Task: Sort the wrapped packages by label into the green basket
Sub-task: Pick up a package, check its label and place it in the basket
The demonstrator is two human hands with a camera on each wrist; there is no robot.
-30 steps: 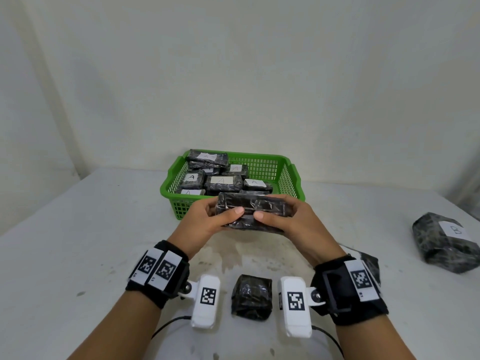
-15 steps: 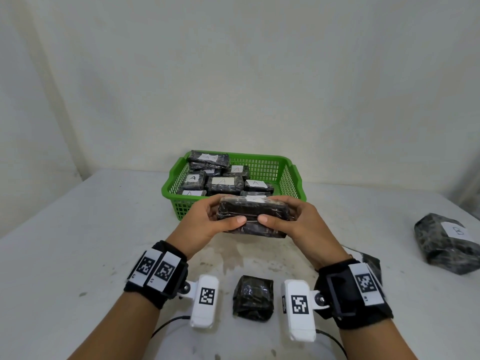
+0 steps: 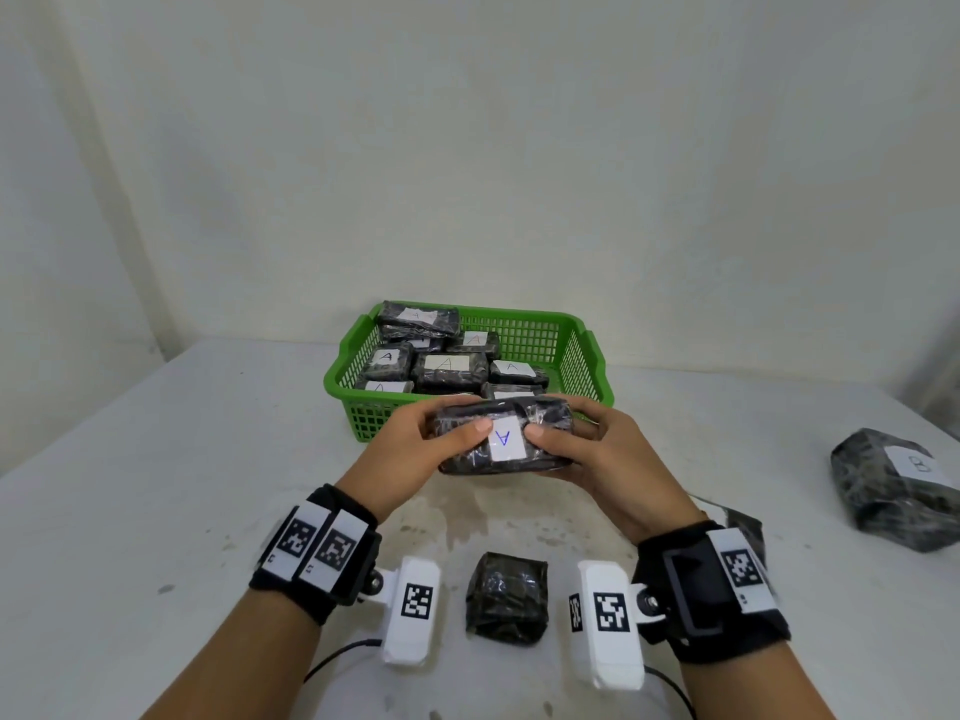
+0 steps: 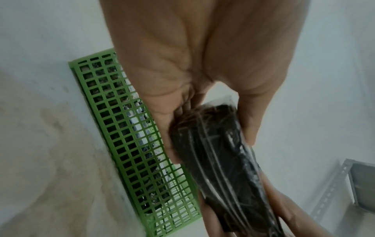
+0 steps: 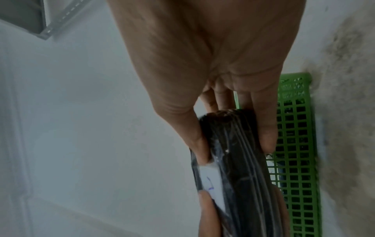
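Note:
Both hands hold a flat black wrapped package (image 3: 506, 439) just in front of the green basket (image 3: 582, 356). Its white label marked A (image 3: 504, 439) faces me. My left hand (image 3: 421, 444) grips its left end, thumb on top. My right hand (image 3: 597, 449) grips the right end, thumb beside the label. In the left wrist view the package (image 4: 219, 152) sits between thumb and fingers, with the basket wall (image 4: 129, 136) behind it. In the right wrist view the package (image 5: 239, 152) is pinched the same way. The basket holds several packages labelled A (image 3: 447, 366).
A small black wrapped package (image 3: 506, 597) lies on the white table between my wrists. A larger package labelled B (image 3: 898, 485) sits at the right edge. Another dark package (image 3: 743, 527) is partly hidden behind my right wrist. A metal shelf frame (image 4: 345, 184) stands off the table.
The package has been rotated in both hands, so its A label now faces up toward me. Before, only its dark side showed. The hands stayed in front of the basket.

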